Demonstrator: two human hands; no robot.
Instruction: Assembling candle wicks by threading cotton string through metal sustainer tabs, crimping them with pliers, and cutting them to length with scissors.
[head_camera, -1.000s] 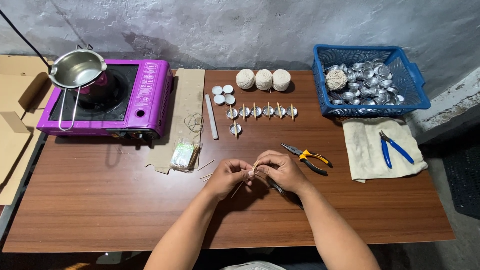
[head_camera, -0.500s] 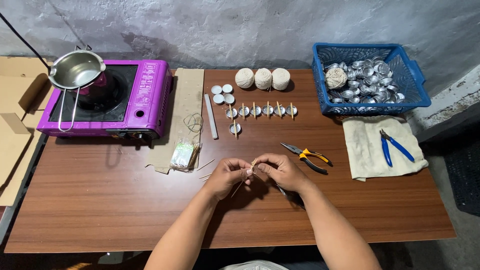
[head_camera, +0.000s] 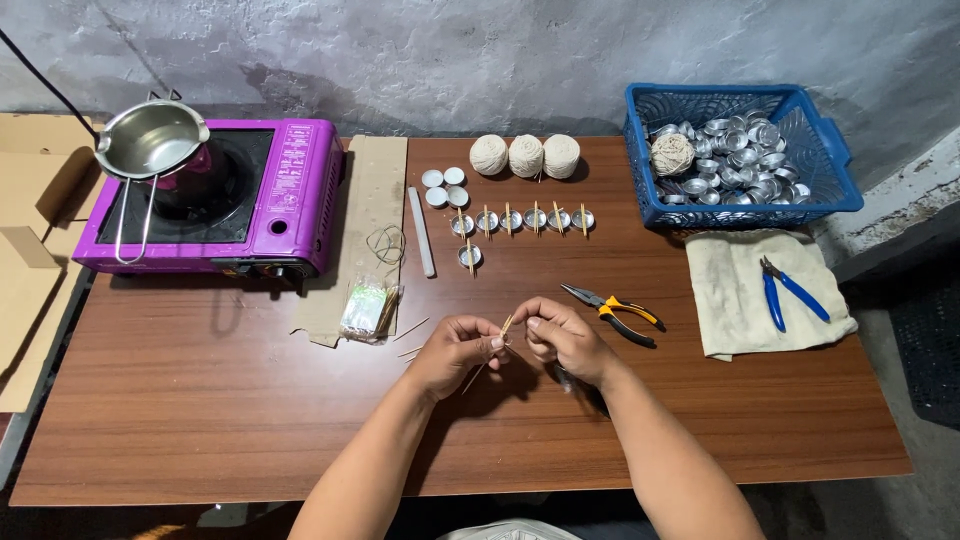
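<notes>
My left hand (head_camera: 455, 352) and my right hand (head_camera: 563, 338) meet above the middle of the brown table (head_camera: 200, 420). Between their fingertips they pinch thin wooden sticks (head_camera: 505, 326), which slant down to the left under my left hand. Something dark lies under my right wrist; what it is I cannot tell. Just right of my right hand lie yellow-handled pliers (head_camera: 618, 314). Beyond my hands stands a row of small metal cups (head_camera: 522, 219) with sticks laid across them.
A purple portable stove (head_camera: 280, 200) with a steel pot (head_camera: 150, 140) sits at the back left. Three balls of string (head_camera: 526, 155) stand at the back. A blue basket (head_camera: 830, 170) holds several metal cups. Blue pliers (head_camera: 790, 290) rest on a cloth (head_camera: 730, 300). A clear packet (head_camera: 365, 308) lies left of my hands.
My hands stay at the same spot; the fingers have shifted slightly on the sticks. Nothing else has moved.
</notes>
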